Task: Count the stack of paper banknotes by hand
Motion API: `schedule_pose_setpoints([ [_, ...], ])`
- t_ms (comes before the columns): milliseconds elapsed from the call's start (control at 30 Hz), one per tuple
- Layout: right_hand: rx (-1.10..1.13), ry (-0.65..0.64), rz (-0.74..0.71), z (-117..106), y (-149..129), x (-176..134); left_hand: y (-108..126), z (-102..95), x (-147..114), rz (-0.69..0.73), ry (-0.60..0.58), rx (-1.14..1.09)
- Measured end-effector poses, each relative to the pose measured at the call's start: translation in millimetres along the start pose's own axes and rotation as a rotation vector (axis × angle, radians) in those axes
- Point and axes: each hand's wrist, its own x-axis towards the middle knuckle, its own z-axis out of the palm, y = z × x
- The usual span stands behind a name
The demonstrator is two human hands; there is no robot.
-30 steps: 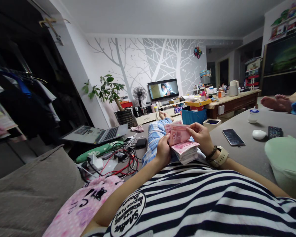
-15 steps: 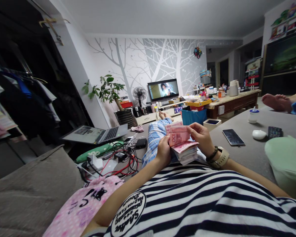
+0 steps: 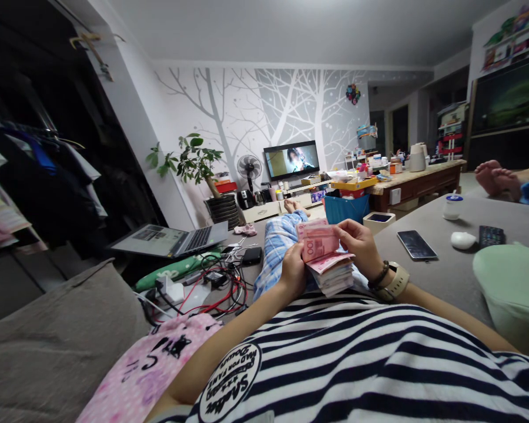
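Observation:
Pinkish-red banknotes (image 3: 320, 242) marked 100 stand up between my two hands. My left hand (image 3: 293, 269) is closed round their left end, thumb on the near face. With thumb and fingers, my right hand (image 3: 358, 242) pinches the upper right edge of the front note. Just below, a thick stack of banknotes (image 3: 335, 279) with a pink one on top rests against my striped shirt (image 3: 335, 352). How many notes my left hand holds is hidden.
To the left are a laptop (image 3: 176, 238), a green cushion (image 3: 176, 271) and tangled cables (image 3: 220, 288). A phone (image 3: 417, 244), white mouse (image 3: 463, 240), remote (image 3: 491, 237) and lidded cup (image 3: 453, 207) lie to the right. Another person's feet (image 3: 498, 178) rest beyond them.
My hands and the banknotes hold almost the same pose. The other person's feet at the right have shifted slightly.

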Motion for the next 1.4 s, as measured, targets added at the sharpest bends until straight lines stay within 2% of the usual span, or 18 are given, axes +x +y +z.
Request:
schedule_pose_setpoints([
  [467, -0.012, 0.004, 0.006, -1.6, -0.8, -0.6, 1.9, 0.7, -2.6, 0.007, -0.015, 0.004],
  [600, 0.029, -0.011, 0.015, -0.6, -2.2, -2.0, -2.7, 0.7, -0.2, -0.041, -0.048, -0.118],
  [767, 0.037, -0.115, 0.062, -1.7, -0.3, -1.1, -10.4, -1.5, 4.6, -0.116, -0.075, -0.255],
  [933, -0.064, 0.043, 0.059, -6.1, 14.7, 6.9, -8.7, -2.0, 3.0, -0.140, -0.157, -0.276],
  [1033, -0.087, 0.027, 0.107, -6.6, 21.9, 9.8, -4.4, -0.8, 0.3, -0.148, -0.178, -0.258],
  [1133, -0.083, -0.025, 0.088, -5.4, 23.7, 9.8, -2.0, 0.5, -1.2, -0.155, -0.203, -0.245],
  [1233, -0.063, -0.043, 0.066, -4.4, 21.7, 8.5, -3.4, 0.6, 0.3, -0.136, -0.184, -0.241],
  [1400, -0.121, -0.009, 0.023, -4.2, 15.4, 5.2, -11.1, -2.4, 7.8, -0.078, -0.019, -0.233],
])
